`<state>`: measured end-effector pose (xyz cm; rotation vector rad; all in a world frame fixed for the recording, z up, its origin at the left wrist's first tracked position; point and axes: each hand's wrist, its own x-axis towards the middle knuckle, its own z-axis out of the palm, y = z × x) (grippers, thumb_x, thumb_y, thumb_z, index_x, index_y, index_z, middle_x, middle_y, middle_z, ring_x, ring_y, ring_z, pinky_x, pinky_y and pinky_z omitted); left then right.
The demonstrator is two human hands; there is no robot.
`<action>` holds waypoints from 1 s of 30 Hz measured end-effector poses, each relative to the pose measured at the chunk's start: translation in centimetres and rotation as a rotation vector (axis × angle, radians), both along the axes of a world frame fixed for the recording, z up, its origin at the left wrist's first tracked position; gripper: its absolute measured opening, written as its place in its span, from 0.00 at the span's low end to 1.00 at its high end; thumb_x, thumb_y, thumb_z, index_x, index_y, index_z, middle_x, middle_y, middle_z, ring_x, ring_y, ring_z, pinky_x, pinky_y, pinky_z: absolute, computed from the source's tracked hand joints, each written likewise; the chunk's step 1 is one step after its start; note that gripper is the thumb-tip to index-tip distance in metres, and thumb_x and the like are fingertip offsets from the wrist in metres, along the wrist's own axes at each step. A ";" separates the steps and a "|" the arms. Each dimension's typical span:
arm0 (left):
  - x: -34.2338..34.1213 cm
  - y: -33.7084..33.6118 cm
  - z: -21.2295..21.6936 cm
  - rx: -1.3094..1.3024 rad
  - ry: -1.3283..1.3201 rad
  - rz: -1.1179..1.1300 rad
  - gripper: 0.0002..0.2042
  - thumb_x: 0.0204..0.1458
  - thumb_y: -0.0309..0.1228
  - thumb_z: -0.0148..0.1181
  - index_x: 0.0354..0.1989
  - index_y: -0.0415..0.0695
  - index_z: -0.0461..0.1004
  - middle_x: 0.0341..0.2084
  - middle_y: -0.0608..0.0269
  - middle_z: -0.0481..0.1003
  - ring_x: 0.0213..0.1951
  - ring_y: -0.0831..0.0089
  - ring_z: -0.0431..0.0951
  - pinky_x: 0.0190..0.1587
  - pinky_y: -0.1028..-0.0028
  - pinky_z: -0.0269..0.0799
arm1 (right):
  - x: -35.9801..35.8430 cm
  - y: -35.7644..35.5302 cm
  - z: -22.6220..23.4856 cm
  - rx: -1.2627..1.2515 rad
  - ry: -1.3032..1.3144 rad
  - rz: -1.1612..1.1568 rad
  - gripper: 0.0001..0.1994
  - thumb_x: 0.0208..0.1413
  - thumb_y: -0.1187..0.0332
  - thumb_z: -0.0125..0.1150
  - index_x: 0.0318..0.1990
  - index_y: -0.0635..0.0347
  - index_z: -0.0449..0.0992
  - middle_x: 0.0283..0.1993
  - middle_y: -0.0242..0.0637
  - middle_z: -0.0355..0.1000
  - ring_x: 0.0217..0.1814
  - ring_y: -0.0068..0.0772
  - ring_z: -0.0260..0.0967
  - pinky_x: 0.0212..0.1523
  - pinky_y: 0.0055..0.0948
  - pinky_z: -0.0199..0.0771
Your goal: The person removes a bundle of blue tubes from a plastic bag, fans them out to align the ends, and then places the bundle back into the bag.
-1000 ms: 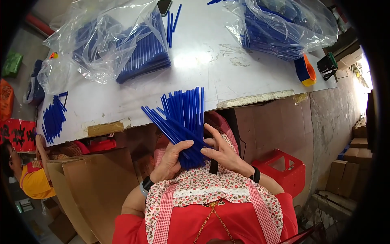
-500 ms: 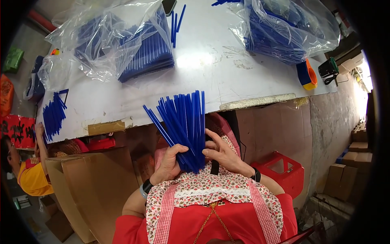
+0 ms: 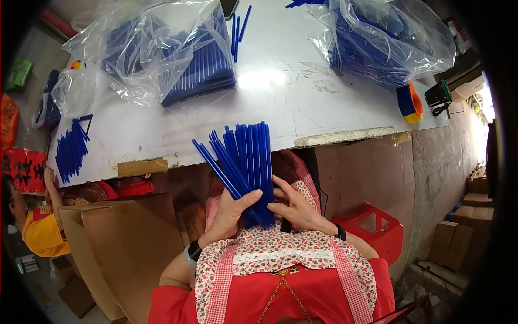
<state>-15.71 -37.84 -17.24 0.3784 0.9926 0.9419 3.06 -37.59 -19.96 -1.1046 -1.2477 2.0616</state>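
A fanned bundle of thin blue plastic sticks [image 3: 249, 156] stands upright in front of my apron, its tops reaching up beside the table's edge. My left hand [image 3: 231, 211] grips it low on the left, thumb laid across the front. On the right side, my right hand [image 3: 298, 206] holds the bundle between thumb and fingers; some of those fingertips are hidden behind it. Several sticks on the left lean outward, while those on the right run nearly parallel.
Clear plastic bags of blue sticks lie on the white table at left [image 3: 199, 70] and right [image 3: 367, 54]. A tape roll [image 3: 411, 102] sits near the right edge. A cardboard box [image 3: 127, 254] stands at lower left, a red stool [image 3: 372, 229] at right. Another person [image 3: 46, 232] works at far left.
The sticks at the right of the bundle have come closer together and more even. My left thumb has slid right across the front.
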 end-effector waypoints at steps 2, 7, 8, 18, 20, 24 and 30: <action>0.1 0.0 -1.0 0.105 0.184 -0.066 0.22 0.51 0.25 0.61 0.55 0.38 0.66 0.48 0.55 0.73 0.46 0.71 0.76 0.48 0.69 0.75 | -0.3 0.0 -0.3 0.068 -0.035 0.025 0.35 0.60 0.73 0.54 0.70 0.58 0.41 0.54 0.39 0.67 0.54 0.24 0.64 0.52 0.26 0.67; -0.4 0.1 -2.2 -0.019 0.125 -0.059 0.23 0.48 0.22 0.61 0.55 0.38 0.67 0.46 0.57 0.75 0.44 0.69 0.77 0.48 0.70 0.74 | -0.7 0.9 -1.3 -0.154 0.085 -0.055 0.31 0.58 0.72 0.56 0.66 0.64 0.50 0.55 0.42 0.67 0.54 0.26 0.66 0.53 0.28 0.69; -0.5 0.0 -2.4 -0.038 0.112 -0.050 0.23 0.48 0.22 0.60 0.55 0.38 0.67 0.46 0.56 0.74 0.45 0.69 0.77 0.48 0.69 0.74 | -0.8 0.9 -1.6 -0.195 0.131 -0.082 0.29 0.58 0.73 0.56 0.65 0.62 0.53 0.56 0.40 0.67 0.56 0.26 0.66 0.55 0.29 0.69; -3.0 -1.0 -3.1 -0.085 -0.120 0.053 0.22 0.47 0.19 0.53 0.55 0.35 0.66 0.48 0.50 0.74 0.49 0.61 0.76 0.53 0.60 0.73 | -0.3 0.9 -1.0 -0.471 0.305 -0.176 0.21 0.58 0.70 0.58 0.58 0.62 0.65 0.54 0.36 0.69 0.55 0.28 0.68 0.58 0.33 0.68; -3.2 -1.1 -2.9 -0.089 -0.129 0.059 0.23 0.47 0.19 0.52 0.55 0.36 0.65 0.48 0.51 0.74 0.49 0.62 0.76 0.53 0.61 0.73 | -0.1 0.9 -1.0 -0.453 0.290 -0.169 0.21 0.58 0.70 0.58 0.58 0.62 0.65 0.53 0.36 0.70 0.54 0.28 0.68 0.58 0.33 0.68; -3.4 -1.3 -2.8 -0.092 -0.138 0.071 0.24 0.47 0.17 0.50 0.56 0.38 0.65 0.47 0.54 0.74 0.48 0.64 0.76 0.53 0.62 0.74 | -0.1 0.8 -1.2 -0.435 0.268 -0.159 0.20 0.58 0.69 0.58 0.57 0.63 0.65 0.53 0.37 0.70 0.54 0.28 0.69 0.58 0.33 0.69; -3.5 -1.7 -3.1 -0.110 -0.113 0.101 0.26 0.43 0.17 0.48 0.56 0.35 0.64 0.47 0.50 0.74 0.48 0.59 0.76 0.53 0.59 0.73 | -0.2 0.7 -1.0 -0.441 0.278 -0.180 0.19 0.59 0.68 0.58 0.56 0.62 0.66 0.52 0.37 0.70 0.54 0.29 0.69 0.57 0.33 0.69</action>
